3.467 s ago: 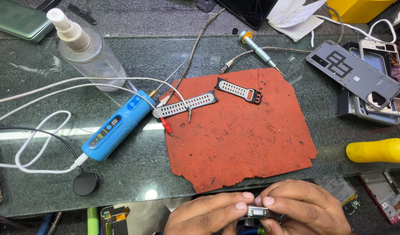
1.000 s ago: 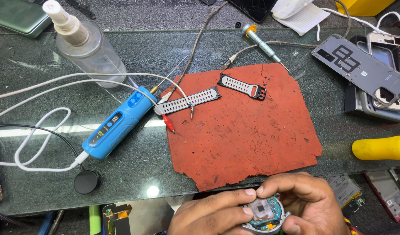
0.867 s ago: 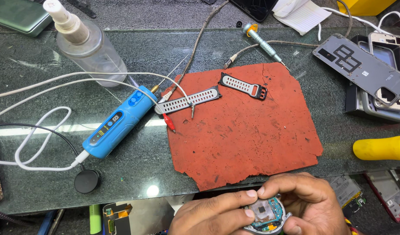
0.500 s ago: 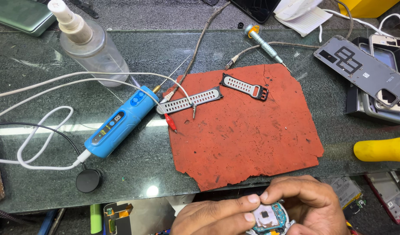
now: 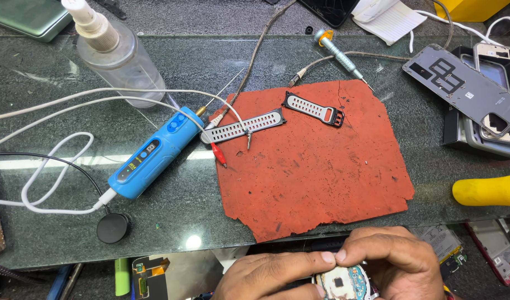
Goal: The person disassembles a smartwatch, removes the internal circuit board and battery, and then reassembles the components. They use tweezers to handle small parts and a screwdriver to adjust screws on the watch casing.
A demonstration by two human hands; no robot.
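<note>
Hands at the bottom edge, below the red mat [image 5: 316, 161]: left hand [image 5: 269, 275] and right hand [image 5: 396, 261] both pinch the opened round watch body [image 5: 344, 283] between them, fingertips meeting above its exposed circuit board. Two detached straps [image 5: 244, 126] lie on the mat, well apart.

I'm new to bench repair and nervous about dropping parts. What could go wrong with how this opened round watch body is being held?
1. Both hands pinch the opened round watch body past the table's near edge, so a slip would probably drop it below rather than onto the red mat.
2. Fingertips sit at its exposed circuit board and might smudge or stress it.
3. The white cables loop loosely nearby and could snag.
</note>
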